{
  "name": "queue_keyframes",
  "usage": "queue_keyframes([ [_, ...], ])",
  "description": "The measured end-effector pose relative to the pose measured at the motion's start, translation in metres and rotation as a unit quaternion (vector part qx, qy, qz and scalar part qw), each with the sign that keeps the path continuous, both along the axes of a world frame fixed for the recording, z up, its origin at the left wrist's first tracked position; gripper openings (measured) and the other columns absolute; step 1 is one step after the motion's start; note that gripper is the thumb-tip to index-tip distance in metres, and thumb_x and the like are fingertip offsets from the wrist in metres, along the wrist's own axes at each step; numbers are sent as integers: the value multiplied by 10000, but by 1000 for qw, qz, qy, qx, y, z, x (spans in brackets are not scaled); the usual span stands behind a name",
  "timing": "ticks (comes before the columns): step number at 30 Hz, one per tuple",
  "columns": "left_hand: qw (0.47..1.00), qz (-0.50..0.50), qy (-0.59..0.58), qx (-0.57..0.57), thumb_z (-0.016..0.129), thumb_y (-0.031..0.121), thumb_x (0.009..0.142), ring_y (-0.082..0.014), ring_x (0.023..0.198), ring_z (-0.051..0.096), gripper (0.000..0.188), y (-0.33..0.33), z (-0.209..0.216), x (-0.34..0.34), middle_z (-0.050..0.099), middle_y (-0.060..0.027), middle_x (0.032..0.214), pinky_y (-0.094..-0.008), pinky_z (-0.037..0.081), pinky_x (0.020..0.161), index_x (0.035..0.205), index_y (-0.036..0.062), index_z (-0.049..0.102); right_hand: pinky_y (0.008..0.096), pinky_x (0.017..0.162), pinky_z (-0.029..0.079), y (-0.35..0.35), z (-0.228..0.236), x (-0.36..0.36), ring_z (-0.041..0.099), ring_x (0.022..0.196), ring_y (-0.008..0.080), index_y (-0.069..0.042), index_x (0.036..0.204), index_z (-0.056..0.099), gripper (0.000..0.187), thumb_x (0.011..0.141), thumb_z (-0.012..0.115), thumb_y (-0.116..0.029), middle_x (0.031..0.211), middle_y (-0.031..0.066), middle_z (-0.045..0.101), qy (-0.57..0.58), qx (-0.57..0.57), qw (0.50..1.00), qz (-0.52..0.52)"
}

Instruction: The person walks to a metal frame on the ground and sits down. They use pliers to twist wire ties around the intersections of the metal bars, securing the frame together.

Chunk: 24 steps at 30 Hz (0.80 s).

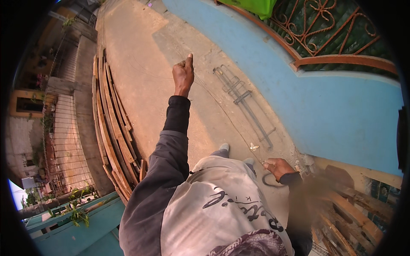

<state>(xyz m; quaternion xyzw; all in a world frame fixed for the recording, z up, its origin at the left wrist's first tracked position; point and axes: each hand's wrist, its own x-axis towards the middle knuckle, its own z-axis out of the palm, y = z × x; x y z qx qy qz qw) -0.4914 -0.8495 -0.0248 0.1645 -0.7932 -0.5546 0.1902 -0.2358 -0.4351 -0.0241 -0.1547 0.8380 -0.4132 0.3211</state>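
Observation:
My left hand [183, 79] is stretched far ahead, its fingers closed in a fist with the thumb pointing forward. Low at the right, near my hip, my right hand [277, 167] is closed too, in a pinch. A thin dark wire [235, 126] runs between the two hands above the ground, and both appear to grip it. Its fine tail seems to go on past my left fist, faint against the concrete. Below the right hand hangs a dark curved loop [270, 181], partly hidden by the sleeve.
A bent steel rod frame [242, 96] lies on the concrete path [136, 55] beside a blue wall [341, 111] with a rusty grille [324, 25]. Long wooden planks [112, 115] are stacked at left. More timber [356, 219] lies at lower right. A small pale scrap [254, 146] lies near my feet.

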Motion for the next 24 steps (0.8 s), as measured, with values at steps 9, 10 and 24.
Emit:
queue_keyframes([
  [9,999,-16,22,31,602,350,1020,-107,502,304,574,-18,-13,-10,374,12,526,-349,249,469,546,88,414,290,550,384,20,-22,-5,483,564,127,2,1010,695,270,1041,581,-242,691,37,573,-44,-11,918,-395],
  [10,1000,-9,21,12,601,345,1020,-105,502,303,569,-21,-14,-14,373,14,528,-346,247,469,547,89,414,284,542,369,15,-20,1,468,553,119,-3,1022,695,265,1043,578,-240,701,41,582,-66,16,955,-288],
  [24,999,-3,-22,-46,612,353,996,-136,512,360,583,-44,-24,-45,409,-51,522,-382,321,495,552,6,459,300,575,461,26,-54,57,531,560,128,-143,1173,718,265,1039,556,-303,803,104,698,127,280,939,-153],
])
